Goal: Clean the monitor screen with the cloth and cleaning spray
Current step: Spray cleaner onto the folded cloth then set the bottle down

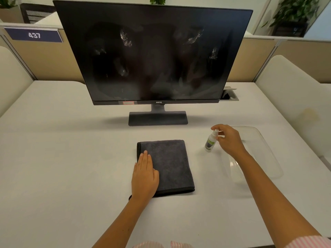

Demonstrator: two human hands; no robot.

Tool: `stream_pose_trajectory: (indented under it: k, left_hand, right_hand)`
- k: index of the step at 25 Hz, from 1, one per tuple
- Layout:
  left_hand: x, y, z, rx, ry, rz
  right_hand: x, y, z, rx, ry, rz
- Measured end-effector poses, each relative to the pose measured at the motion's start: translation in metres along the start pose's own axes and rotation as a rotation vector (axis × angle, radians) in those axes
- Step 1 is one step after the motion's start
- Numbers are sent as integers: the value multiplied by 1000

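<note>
At a white table in an open-plan office, I have my left hand lying flat, fingers straight, on the near-left part of the folded dark grey cloth, while my right hand curls its fingers loosely around the top of the small cleaning spray standing just right of the cloth; whether they already pinch it I cannot tell. The monitor stands upright behind both, its dark screen blotched with smudges left and right of centre. To do this step well, I judge the bottle should be gripped firmly round its body, lifted straight, and its nozzle aimed at the cloth or misted lightly at the smears, sparing the lower bezel from runs. A clear plastic tray lies under my right forearm, so I should lift clear of its rim. Beige partitions, a sign reading 437, and potted plants ring the workstation.
</note>
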State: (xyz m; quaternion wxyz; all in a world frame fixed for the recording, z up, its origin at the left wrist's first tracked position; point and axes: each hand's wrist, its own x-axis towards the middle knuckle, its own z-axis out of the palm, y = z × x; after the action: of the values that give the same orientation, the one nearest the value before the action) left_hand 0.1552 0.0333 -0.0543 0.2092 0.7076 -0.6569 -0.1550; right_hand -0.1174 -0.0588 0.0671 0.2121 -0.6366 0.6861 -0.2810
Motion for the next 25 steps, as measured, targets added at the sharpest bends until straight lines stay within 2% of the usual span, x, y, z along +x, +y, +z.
stream_pose_trajectory:
  k: [5, 11, 14, 16, 19, 23, 25]
  left_hand:
    - [0, -1, 0, 13, -10, 0]
    - [-1, -2, 0, 28, -20, 5]
    - [-1, -1, 0, 29, -20, 4]
    - [-2, -2, 0, 28, -15, 3]
    - [-2, -2, 1, 46, -16, 0]
    - [-1, -2, 1, 58, -19, -12]
    - [-2, -2, 1, 60, -15, -15]
  right_hand:
    - [2, -7, -3, -62, 32, -23]
    - [-8, -24, 11, -195, 351, -267]
    - [-13, -24, 19, -187, 425, -343]
    - [-22, -22, 31, -186, 374, -383]
    - [-37, -16, 54, -157, 197, -374]
    - [-52, -11, 84, -27, -146, -58]
    - [-54, -13, 95, -56, -237, 108]
